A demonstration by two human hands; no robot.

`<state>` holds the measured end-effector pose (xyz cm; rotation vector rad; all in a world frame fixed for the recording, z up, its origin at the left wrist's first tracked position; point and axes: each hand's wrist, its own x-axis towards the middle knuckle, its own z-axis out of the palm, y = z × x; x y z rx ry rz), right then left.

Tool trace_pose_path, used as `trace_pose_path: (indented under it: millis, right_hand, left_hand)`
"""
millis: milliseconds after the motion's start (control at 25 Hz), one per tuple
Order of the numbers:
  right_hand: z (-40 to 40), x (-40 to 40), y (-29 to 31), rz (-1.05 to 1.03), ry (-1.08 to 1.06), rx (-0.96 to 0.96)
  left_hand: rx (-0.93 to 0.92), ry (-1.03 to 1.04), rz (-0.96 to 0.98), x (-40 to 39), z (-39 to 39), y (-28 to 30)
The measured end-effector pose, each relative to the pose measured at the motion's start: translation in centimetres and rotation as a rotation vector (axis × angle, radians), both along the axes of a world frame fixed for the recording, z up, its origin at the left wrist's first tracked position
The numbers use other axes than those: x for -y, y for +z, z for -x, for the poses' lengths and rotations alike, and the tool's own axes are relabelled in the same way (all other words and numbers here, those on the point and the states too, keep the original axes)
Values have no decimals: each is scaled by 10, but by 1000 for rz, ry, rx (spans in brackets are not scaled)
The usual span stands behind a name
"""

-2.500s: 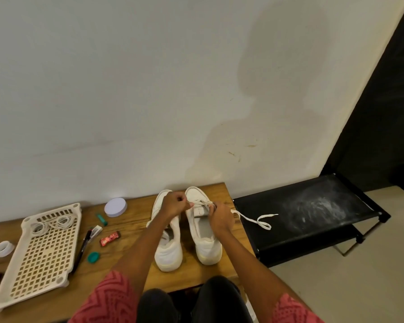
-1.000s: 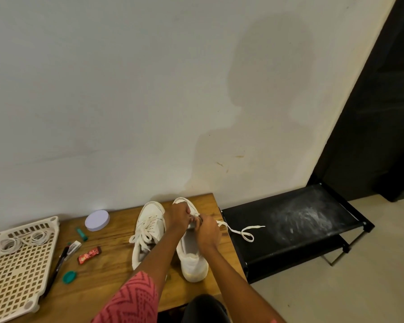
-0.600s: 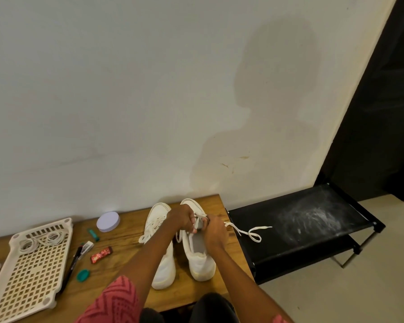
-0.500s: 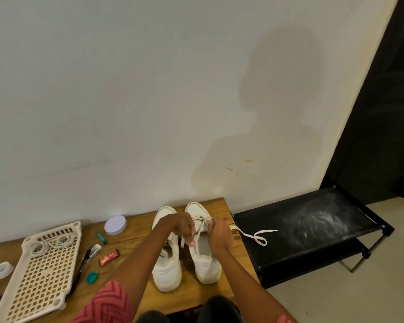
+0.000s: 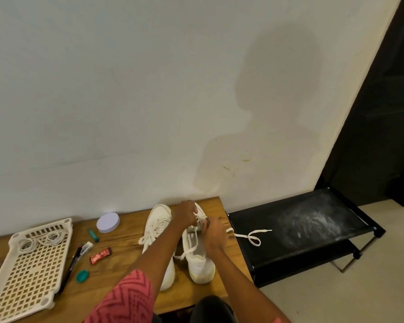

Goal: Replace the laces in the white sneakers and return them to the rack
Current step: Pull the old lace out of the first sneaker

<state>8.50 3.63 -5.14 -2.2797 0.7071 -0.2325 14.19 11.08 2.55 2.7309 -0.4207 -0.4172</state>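
Note:
Two white sneakers stand side by side on the wooden table (image 5: 126, 238), toes toward the wall. The left sneaker (image 5: 158, 226) has loose laces. Both hands work over the front of the right sneaker (image 5: 200, 262). My left hand (image 5: 184, 214) pinches the white lace (image 5: 252, 236) near the eyelets. My right hand (image 5: 214, 231) grips the same lace beside it. One lace end trails right onto the black shoe rack (image 5: 301, 229), curled in a loop. Another strand hangs between the two shoes.
A cream perforated tray (image 5: 30, 269) holding coiled white laces lies at the table's left. Between tray and shoes lie a black pen (image 5: 70, 268), a red wrapper (image 5: 100, 255), a teal cap (image 5: 82, 275), a teal tube (image 5: 93, 235) and a round lilac lid (image 5: 108, 222). A wall stands close behind.
Both hands have moved toward the toe of the right sneaker, still holding the lace. The trailing lace end stays on the rack. The camera has shifted slightly.

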Motion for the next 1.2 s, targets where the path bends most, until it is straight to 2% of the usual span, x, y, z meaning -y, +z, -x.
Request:
trace_pose_path:
  millis: [80,160,240,360,520,600,680,760,800,840,880,960,1040,1120,1200]
  right_hand:
    - [0,1,-3,7,5,-3]
    - [-1,3,-6,10,15,13]
    - [-1,2,-6,34,26,18]
    - [-2,3,-5,39,18,12]
    - [1,1,-1,26,11,23]
    - [2,0,1,39,11,31]
    - [3,-2,3,44,14,33]
    - [3,-1,4,39,18,37]
    - [3,0,4,35,19,35]
    - [3,0,5,36,21,31]
    - [4,0,6,41,23,24]
    - [4,1,5,23,15,29]
    - [4,2,3,5,11,36]
    - [4,1,3,0,3,43]
    - [3,2,0,14,11,57]
  left_hand:
    - [124,3,-101,10,10,-17]
    - [258,61,-121,12,14,-29]
    - [283,91,-100,12,14,-34]
    - [101,47,-122,7,12,-21]
    - [-287,-203,-389,1,0,13]
    - [-460,-210,-491,-4,4,25]
    - [-301,-348,-507,-8,6,32]
    - [-296,-496,-599,-9,4,38]
    - [-376,-424,-648,-13,4,38]
    - [-425,-230,-619,-12,1,35]
    - [-400,-132,-578,-8,-2,32]
    - [-180,-72,-438,-6,-6,20]
    - [23,91,-228,-5,-8,10]
    - [70,156,-167,-6,-3,1]
    - [10,214,-114,-9,1,-16]
